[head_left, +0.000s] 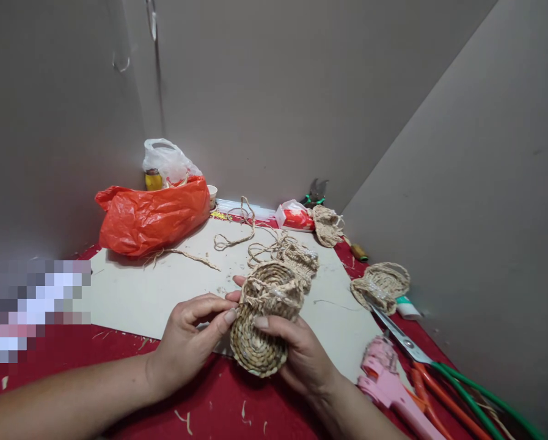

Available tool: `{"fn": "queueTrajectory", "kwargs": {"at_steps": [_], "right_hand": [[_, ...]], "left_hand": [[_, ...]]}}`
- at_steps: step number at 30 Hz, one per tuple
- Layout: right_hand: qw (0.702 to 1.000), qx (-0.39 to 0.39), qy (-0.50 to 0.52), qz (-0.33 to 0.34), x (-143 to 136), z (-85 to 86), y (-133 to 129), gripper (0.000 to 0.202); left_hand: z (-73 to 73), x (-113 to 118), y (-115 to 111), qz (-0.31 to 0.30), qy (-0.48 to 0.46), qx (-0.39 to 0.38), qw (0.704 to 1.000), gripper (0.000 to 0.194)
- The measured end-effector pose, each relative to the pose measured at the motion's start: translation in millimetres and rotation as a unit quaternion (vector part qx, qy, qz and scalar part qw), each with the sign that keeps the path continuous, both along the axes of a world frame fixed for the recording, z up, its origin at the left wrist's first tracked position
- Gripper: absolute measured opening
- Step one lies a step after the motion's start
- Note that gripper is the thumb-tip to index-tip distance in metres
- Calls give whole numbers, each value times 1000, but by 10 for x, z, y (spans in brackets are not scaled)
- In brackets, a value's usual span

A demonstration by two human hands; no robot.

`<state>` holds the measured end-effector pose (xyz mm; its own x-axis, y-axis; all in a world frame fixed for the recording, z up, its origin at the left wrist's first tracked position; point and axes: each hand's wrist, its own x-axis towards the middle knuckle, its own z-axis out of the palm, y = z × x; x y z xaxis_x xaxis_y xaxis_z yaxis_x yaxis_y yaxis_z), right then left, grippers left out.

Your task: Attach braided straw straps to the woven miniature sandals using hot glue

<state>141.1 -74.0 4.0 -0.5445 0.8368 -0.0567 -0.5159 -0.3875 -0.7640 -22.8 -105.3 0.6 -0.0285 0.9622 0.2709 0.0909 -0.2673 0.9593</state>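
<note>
Currently, a small woven slipper (pixel 259 355) is being held up in both hands, above the near edge of a pale board (pixel 131 293). Its left rim is being pinched by the grip of the left hand (pixel 189 333), between thumb and forefinger. From the right side, the sole is being clasped by the grip of the right hand (pixel 308 354), with the thumb being pressed on the coiled upper face and other fingers being hidden beneath. The raised band is being turned toward the far side.

Just behind, a second woven piece (pixel 303 260) is being supported by the board, and a loose braided cord (pixel 228 242) is lying farther back. The board itself is being carried by a red-covered table (pixel 131 391). At the back left, a paper cup (pixel 212 195) is being partly hidden by a red plastic bag (pixel 152 220). On the right, a third woven piece (pixel 390 284) is lying near scissors (pixel 402 342), with a pink glue gun (pixel 388 382) being seen closer in.
</note>
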Motion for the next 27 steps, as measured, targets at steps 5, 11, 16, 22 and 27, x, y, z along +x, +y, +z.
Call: {"fn": "queueTrajectory", "kwargs": {"at_steps": [5, 11, 16, 22, 27], "right_hand": [[999, -3, 21, -24, 10, 31, -7, 61], [999, -10, 49, -14, -5, 22, -35, 55], [998, -10, 54, -7, -25, 22, -16, 63], [1000, 10, 27, 1, 15, 38, -20, 73], [996, 67, -66, 9, 55, 12, -8, 73]], "left_hand": [[21, 45, -24, -29, -59, -33, 997, 17], [-12, 82, -46, -37, -88, -23, 995, 17], [-66, 82, -49, -49, -111, -22, 992, 17], [17, 55, -41, -104, -162, -115, 974, 21], [60, 21, -5, -148, -173, -153, 962, 26]]}}
